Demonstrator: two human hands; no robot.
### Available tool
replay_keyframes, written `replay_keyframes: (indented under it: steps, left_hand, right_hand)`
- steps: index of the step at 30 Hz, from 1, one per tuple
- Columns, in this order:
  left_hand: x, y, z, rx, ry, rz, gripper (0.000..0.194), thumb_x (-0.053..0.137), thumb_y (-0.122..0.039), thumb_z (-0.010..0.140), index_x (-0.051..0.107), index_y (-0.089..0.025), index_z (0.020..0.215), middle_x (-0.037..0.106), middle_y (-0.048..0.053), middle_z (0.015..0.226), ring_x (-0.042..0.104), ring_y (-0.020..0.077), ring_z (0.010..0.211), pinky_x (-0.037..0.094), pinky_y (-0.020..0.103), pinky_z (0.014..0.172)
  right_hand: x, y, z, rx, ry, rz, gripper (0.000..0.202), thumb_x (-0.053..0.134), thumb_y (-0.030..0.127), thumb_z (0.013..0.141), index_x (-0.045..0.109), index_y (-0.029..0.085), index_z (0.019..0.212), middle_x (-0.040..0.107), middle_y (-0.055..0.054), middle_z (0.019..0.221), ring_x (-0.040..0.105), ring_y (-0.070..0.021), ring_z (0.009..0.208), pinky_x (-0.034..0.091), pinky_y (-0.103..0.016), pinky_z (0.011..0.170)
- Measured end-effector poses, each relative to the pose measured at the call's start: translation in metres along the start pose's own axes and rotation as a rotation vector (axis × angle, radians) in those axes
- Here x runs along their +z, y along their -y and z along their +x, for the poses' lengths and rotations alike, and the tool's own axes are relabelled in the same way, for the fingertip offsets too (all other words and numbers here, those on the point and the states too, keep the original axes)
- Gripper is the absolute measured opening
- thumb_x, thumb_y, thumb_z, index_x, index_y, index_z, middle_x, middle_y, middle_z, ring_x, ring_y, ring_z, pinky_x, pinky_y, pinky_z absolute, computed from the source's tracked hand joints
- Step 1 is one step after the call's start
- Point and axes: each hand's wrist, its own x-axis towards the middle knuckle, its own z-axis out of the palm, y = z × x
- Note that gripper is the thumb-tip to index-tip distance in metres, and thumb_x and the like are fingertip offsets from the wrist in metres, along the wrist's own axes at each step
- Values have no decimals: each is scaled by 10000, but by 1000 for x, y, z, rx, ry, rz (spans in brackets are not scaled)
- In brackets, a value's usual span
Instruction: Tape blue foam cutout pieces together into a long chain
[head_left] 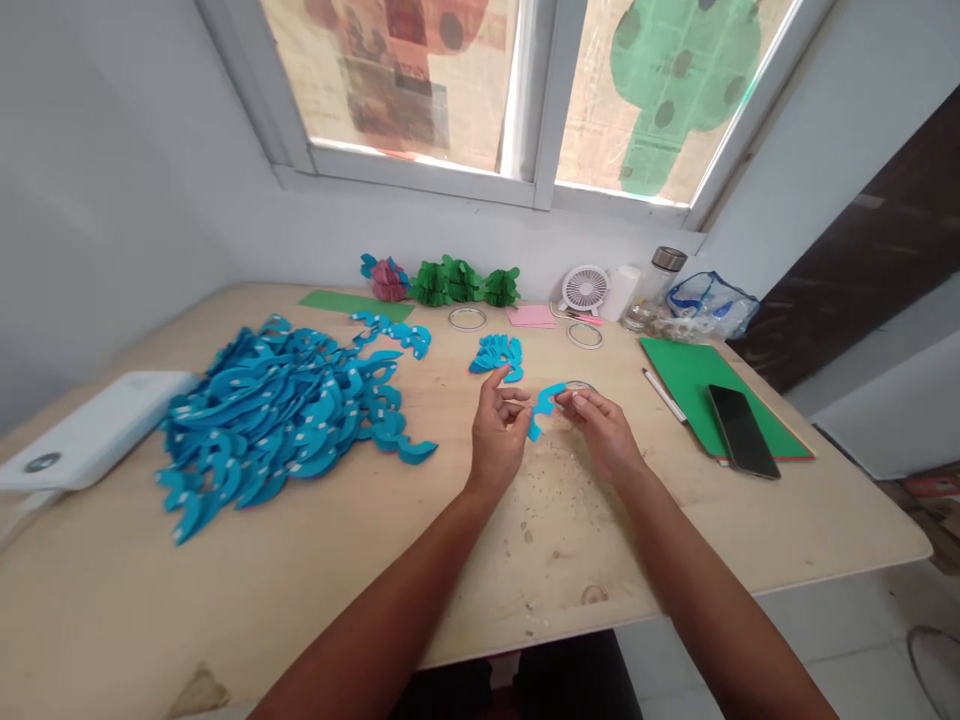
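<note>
A small curved blue paper cutout (546, 402) is held up between my two hands over the table. My left hand (499, 425) pinches its lower left end between thumb and fingertip, the other fingers raised. At the opposite end, the fingers of my right hand (600, 425) are closed on the upper right tip. Just beyond my left hand lies a small stack of blue cutouts (495, 354). To the left spreads a large heap of joined blue paper pieces (285, 410) with white squares on them. A shorter blue strip (394, 332) lies behind the heap.
Tape rolls (467, 319), pink paper (531, 316), green paper ornaments (457, 281), a small fan (586, 289) and a bottle (656, 285) line the back. At right are a pen (664, 394), green sheets (675, 370) and a phone (742, 430). A white device (105, 420) sits far left.
</note>
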Motion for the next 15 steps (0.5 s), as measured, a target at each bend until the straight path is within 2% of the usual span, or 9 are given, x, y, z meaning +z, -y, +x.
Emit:
replay_keyframes:
  steps: [9,15]
  left_hand:
    - [0,4,0,13,28,42,528,538,-125,721,404,-237,1219,538,14,888,540,90,651,433,212,596]
    - [-2,10,1,19,51,87,562,544,-127,733,383,-247,1258,552,21,902,541,101,678,438,241,662]
  right_hand:
    - [0,-3,-1,9,94,-94,258,622,449,732,701,235,853,664,-60,929,555,-219,945,413,-351,821]
    - [1,-2,-2,15,69,-115,265,634,447,727,715,224,843,676,-61,912,564,-213,914,402,-362,843]
